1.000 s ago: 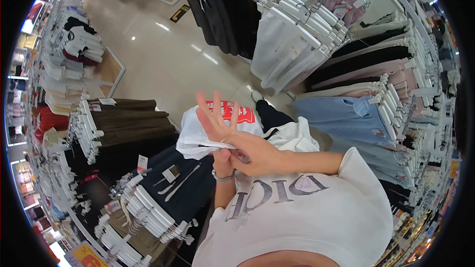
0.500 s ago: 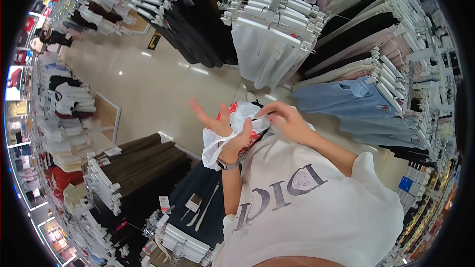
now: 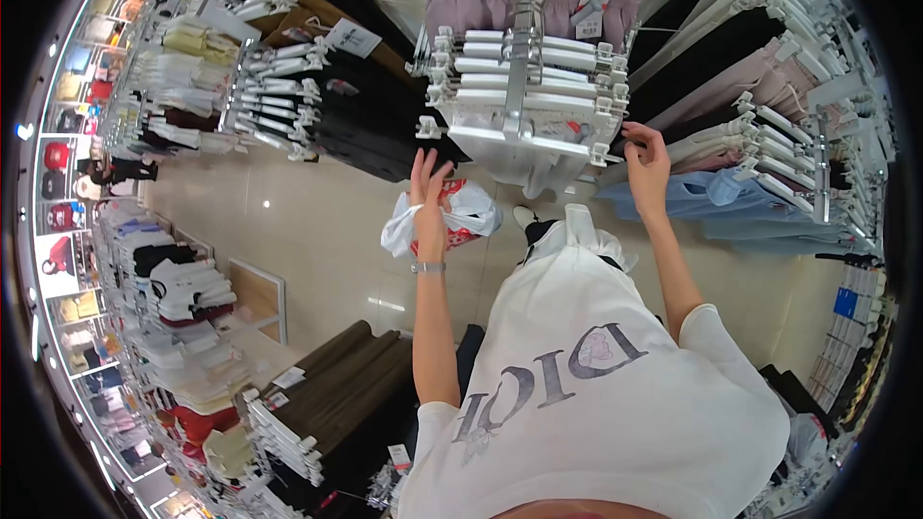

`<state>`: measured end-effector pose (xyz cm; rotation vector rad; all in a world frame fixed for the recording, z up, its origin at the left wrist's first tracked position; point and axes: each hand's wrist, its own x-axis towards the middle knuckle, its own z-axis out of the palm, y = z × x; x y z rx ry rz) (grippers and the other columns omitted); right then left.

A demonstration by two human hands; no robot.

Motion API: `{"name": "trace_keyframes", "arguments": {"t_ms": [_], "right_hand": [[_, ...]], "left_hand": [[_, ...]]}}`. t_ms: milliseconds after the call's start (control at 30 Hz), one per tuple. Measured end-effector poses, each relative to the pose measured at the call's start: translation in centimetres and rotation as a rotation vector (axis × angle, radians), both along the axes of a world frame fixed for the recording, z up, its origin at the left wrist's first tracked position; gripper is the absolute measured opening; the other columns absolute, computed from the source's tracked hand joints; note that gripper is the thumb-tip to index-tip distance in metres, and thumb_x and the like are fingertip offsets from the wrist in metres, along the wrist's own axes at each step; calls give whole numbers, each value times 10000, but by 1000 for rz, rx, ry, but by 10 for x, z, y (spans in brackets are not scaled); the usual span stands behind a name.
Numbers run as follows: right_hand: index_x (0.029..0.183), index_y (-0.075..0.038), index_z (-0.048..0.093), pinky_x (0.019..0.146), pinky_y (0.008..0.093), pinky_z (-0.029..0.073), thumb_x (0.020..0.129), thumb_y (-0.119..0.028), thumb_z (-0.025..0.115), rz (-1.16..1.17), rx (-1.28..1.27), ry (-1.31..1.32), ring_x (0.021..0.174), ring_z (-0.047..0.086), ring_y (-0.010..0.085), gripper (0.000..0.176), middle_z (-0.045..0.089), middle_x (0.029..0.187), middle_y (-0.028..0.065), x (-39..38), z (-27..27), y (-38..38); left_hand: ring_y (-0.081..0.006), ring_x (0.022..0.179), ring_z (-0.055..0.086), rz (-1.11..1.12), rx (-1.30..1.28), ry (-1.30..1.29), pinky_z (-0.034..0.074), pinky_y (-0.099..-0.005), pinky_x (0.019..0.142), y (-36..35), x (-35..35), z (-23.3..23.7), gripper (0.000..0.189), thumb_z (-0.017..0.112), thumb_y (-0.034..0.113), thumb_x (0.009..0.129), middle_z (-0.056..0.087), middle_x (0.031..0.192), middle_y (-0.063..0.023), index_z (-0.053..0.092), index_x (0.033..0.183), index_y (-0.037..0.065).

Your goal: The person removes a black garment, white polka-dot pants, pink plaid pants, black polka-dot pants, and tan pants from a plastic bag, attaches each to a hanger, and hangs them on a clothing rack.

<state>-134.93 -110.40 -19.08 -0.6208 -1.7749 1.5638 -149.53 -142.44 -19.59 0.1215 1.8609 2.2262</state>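
My left hand (image 3: 429, 200) is raised with its fingers apart, just below the left clip of a row of white clip hangers (image 3: 538, 96). A white and red plastic bag (image 3: 471, 214) hangs at that hand, its handle looped around the hand or wrist. Close to the right end of the front hanger, my right hand (image 3: 648, 161) has its fingers bent and apart, with nothing visible between them. White trousers (image 3: 543, 176) hang from the front hangers, between my hands. Behind them hang mauve trousers (image 3: 481, 0) with a price tag (image 3: 588, 17).
Dark trousers (image 3: 370, 125) hang to the left of the rack. Light blue trousers (image 3: 692, 194) and other garments hang to the right. Brown trousers (image 3: 346, 384) are at lower left, near shirt racks (image 3: 192, 288). Pale floor tiles (image 3: 327, 221) lie between the racks.
My hands have moved apart and forward to either side of the front hangers. The bag has gone from in front of my shirt to hanging at my left hand. The rack appears nearer.
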Motion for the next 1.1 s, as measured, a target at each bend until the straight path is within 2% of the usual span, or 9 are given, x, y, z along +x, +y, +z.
{"name": "trace_keyframes", "arguments": {"t_ms": [67,267,400,433,600,800,967,1067,1100], "right_hand": [[1127,2,574,904,286,479,870,63,572,100,11,-34,1045,603,149,264,651,1109,84,-9,4,8],[1127,10,580,925,294,457,856,12,603,74,81,-150,977,617,159,272,674,1014,86,-29,-8,0],[1064,3,577,714,315,495,893,27,492,-11,377,-208,805,595,137,193,620,868,96,-37,-26,-2],[1037,11,584,611,410,497,852,27,456,-84,420,-203,671,632,368,225,615,800,219,-39,-40,-4],[932,18,610,573,468,467,803,27,446,-156,536,-189,628,595,429,209,601,733,229,-50,-70,6],[674,34,507,528,475,407,847,-84,497,-178,394,-483,541,507,437,210,523,604,241,-20,-133,9],[853,35,573,637,459,440,878,-109,510,-40,248,-519,676,567,369,159,599,745,230,27,-155,-25],[914,42,606,658,422,451,865,-84,495,-20,205,-537,687,581,275,175,630,773,189,27,-150,-36],[1035,29,611,734,384,467,890,-106,513,53,109,-498,799,599,250,221,649,892,178,26,-159,-36]], "left_hand": [[-36,827,565,-15,-21,43,322,-163,511,12,-33,-5,561,517,122,1003,506,1436,-134,327,1531,122],[-13,608,394,-132,-114,43,309,-175,497,39,-101,-27,372,549,123,1000,573,892,26,485,1364,85],[2,632,414,-105,-14,118,320,-172,512,50,-104,-42,185,579,149,989,537,849,38,552,1150,61],[-112,590,480,-106,-85,126,384,-268,519,48,-105,-60,167,509,188,1021,566,846,-7,541,1112,52],[-462,650,546,-88,-821,622,438,-524,644,50,-94,-88,233,392,157,1013,624,933,-199,540,1110,4],[-415,786,615,-392,-948,402,480,-489,723,37,-87,-114,229,498,142,959,615,1100,-243,559,1120,-9],[-359,931,592,-271,-813,-42,464,-398,860,62,-71,-97,319,462,256,1017,636,992,-207,626,1158,22],[-323,954,604,-165,-659,382,460,-410,856,33,-72,-144,365,446,263,1021,646,1006,-196,608,1231,12],[-303,977,601,-106,-667,140,460,-403,867,25,-62,-141,368,446,236,1013,643,1028,-193,598,1240,-10]]}}
